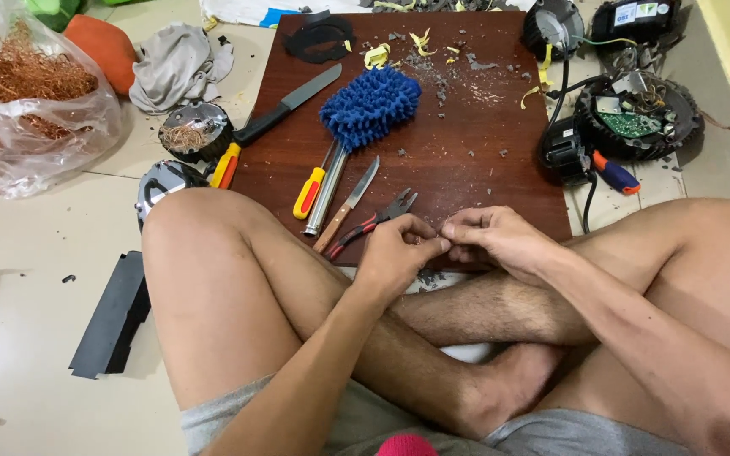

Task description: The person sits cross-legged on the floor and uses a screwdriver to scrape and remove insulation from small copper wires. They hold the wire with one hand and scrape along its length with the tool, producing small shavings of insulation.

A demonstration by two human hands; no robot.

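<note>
I sit cross-legged on the floor in front of a dark wooden board point(466, 160). My left hand point(399, 249) and my right hand point(496, 236) meet at the board's near edge, fingertips pinched together on something too small to make out. Just left of my left hand lie red-handled pliers point(373, 221), a wood-handled knife point(346, 205) and a yellow-and-red screwdriver point(310, 190). A blue microfibre duster point(371, 105) and a black-handled knife point(285, 105) rest further up the board. Grey crumbs and yellow scraps litter the board's far part.
A clear bag of copper wire point(23, 93) sits far left, next to a grey rag point(175, 63) and a round motor part with copper windings point(194, 131). Opened black devices with a green circuit board point(635, 118) lie at the right. A black flat panel point(111, 317) lies by my left knee.
</note>
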